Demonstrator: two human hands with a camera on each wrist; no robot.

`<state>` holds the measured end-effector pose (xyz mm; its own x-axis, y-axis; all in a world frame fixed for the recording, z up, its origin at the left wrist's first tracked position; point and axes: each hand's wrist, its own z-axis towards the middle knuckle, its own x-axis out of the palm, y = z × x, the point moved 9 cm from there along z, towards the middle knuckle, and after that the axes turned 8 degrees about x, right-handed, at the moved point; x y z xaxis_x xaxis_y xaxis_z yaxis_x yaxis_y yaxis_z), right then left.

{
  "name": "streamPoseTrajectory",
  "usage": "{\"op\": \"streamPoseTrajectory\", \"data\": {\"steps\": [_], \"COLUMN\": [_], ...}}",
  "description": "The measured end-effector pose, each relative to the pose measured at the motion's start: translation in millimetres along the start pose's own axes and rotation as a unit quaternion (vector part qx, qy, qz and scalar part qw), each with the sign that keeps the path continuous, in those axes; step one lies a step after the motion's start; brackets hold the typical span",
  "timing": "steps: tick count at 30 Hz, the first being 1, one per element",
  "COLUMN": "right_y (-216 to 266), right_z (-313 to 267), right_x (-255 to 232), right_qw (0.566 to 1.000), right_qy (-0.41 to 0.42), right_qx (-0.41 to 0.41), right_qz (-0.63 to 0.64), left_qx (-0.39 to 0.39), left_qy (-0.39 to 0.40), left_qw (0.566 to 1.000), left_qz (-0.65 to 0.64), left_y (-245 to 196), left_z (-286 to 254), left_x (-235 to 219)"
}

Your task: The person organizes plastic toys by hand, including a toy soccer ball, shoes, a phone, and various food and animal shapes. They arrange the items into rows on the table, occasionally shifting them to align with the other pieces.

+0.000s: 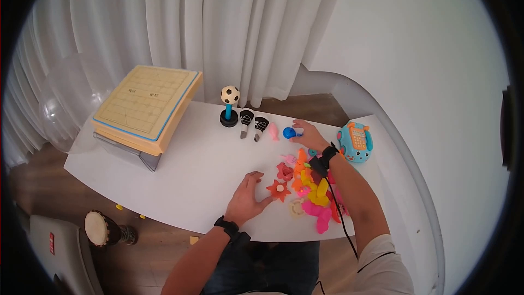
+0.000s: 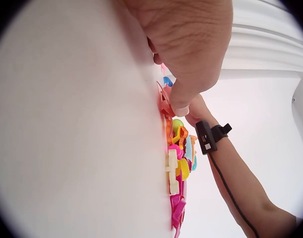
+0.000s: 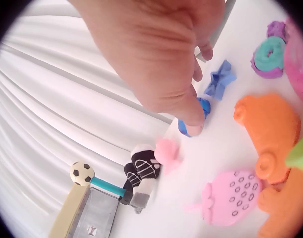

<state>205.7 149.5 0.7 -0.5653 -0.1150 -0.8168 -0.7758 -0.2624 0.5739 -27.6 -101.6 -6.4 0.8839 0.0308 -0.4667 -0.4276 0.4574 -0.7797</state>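
At the back right of the table, my right hand (image 1: pixel 311 135) is at a small round blue toy (image 1: pixel 289 133), its thumb and fingers around it. In the right wrist view the thumb lies across this toy (image 3: pixel 205 106), and a blue star (image 3: pixel 221 79) lies beside it under the other fingers. My left hand (image 1: pixel 244 201) rests low over the table with fingers spread and nothing in its grasp. Its thumb tip is right at a red flower-shaped toy (image 1: pixel 280 189) with a pale centre. In the left wrist view the thumb overlaps that red toy (image 2: pixel 165 101).
A heap of colourful moulds (image 1: pixel 316 188) lies under my right forearm. Behind it are a pink toy (image 1: pixel 274 131), small black shoes (image 1: pixel 261 127) and a football on a stand (image 1: pixel 229 96). A toy phone (image 1: pixel 355 142) stands right, a tilted board box (image 1: pixel 144 104) left.
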Motion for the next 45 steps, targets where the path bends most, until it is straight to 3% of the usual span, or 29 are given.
{"op": "streamPoseTrajectory", "data": {"steps": [4, 7, 9, 10, 12, 17, 19, 26, 29, 32, 38, 45], "right_y": [-0.2, -38.4, -74.4, -70.8, -56.0, -52.4, -49.8, -34.3, -27.0, -23.0, -21.9, -18.2], "right_z": [-10.5, -18.2, -29.1, -37.6, -62.5, -75.8, -75.6, -84.9, -87.9, -82.1, -69.3, -60.7], "right_x": [-55.5, -87.4, -70.5, -72.6, -62.7, -54.7, -42.4, -63.4, -54.9, -48.7, -33.6, -24.8], "right_qw": [0.997, 0.999, 0.99, 0.99, 0.976, 0.988, 0.978, 0.984, 0.984, 0.995, 0.997, 0.987], "right_qy": [-0.061, -0.028, 0.118, 0.117, 0.171, 0.117, 0.192, 0.161, 0.147, 0.078, 0.051, 0.048], "right_qx": [-0.048, 0.016, 0.074, 0.074, 0.071, 0.071, 0.032, 0.044, 0.013, -0.016, 0.052, 0.038], "right_qz": [-0.005, -0.011, 0.033, 0.031, -0.115, -0.072, -0.079, -0.059, -0.104, -0.065, -0.04, -0.146], "left_qx": [-0.002, -0.002, -0.012, -0.01, -0.011, 0.007, 0.016, -0.004, -0.006, -0.006, -0.003, -0.003], "left_qy": [-0.004, 0.003, 0.006, 0.006, 0.007, 0.009, 0.009, 0.018, 0.021, 0.021, 0.019, 0.015], "left_qw": [1.0, 1.0, 1.0, 1.0, 1.0, 1.0, 1.0, 1.0, 1.0, 1.0, 1.0, 1.0], "left_qz": [-0.006, -0.004, -0.01, -0.011, -0.007, 0.011, 0.023, 0.005, 0.006, 0.008, 0.005, 0.007], "left_y": [1.4, 0.8, 2.0, 1.1, 0.0, -1.2, -2.6, 0.0, -1.4, -2.3, -1.2, -3.2], "left_z": [-0.6, 0.0, -0.4, -0.5, -0.6, -0.3, 0.3, -0.1, 0.5, 0.4, 0.1, 0.5], "left_x": [-0.5, 1.0, 1.3, 1.1, 0.7, 2.8, 2.0, 2.3, 1.2, 2.9, 2.4, 0.5]}}
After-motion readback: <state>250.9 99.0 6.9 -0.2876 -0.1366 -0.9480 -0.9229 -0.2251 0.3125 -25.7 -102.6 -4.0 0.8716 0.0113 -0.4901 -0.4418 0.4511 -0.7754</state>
